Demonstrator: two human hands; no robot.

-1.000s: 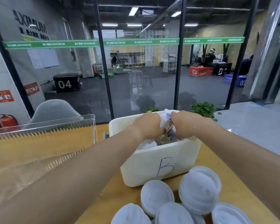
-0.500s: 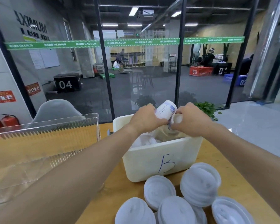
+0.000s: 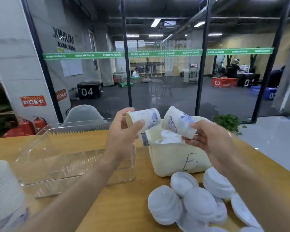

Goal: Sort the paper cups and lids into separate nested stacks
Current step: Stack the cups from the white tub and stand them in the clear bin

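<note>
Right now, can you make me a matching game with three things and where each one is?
Things:
1. paper cup
2. loose lids
3. clear box

Places:
A. on the table in front of the white bin marked B
B. left of the white bin
C. held in the left hand

Pairs: 1-C, 2-A, 3-B

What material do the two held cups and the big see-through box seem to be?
Both cups, left and right, look like matte printed paper: opaque white walls, blue pattern. The see-through box looks like glossy rigid plastic, perhaps acrylic: the table shows through and its edges glint.
</note>
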